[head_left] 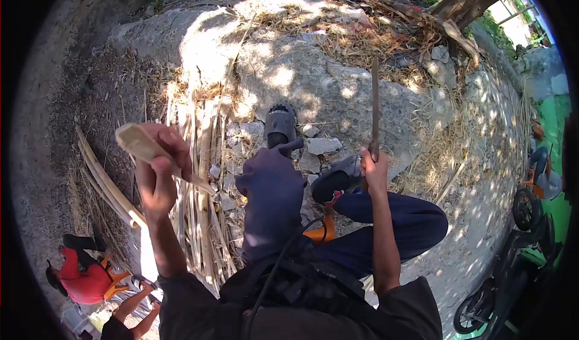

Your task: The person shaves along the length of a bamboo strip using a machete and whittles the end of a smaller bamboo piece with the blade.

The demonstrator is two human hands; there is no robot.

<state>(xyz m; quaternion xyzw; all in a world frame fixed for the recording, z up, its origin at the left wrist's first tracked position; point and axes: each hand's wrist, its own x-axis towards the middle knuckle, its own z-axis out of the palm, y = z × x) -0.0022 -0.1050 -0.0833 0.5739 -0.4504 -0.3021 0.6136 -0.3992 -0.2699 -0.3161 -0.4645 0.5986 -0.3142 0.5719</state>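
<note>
My left hand [161,165] is raised at the left, its fingers wrapped round a pale split piece of bamboo [140,144] whose broad end points up and left. Out to the right, my right hand [375,170] grips the handle of a long, narrow knife [375,108], its blade pointing away from me. The two hands are well apart, and the blade does not touch the bamboo piece. Below and beside my left hand lies a bundle of long bamboo strips [202,219] on the ground.
Curved bamboo lengths [105,180] lie at the left. A dark cloth [271,189] covers my left leg. Stones [322,146] lie near my shoes, before a large rock slab [325,92]. A person in red [84,279] sits lower left; motorcycles [512,261] stand right.
</note>
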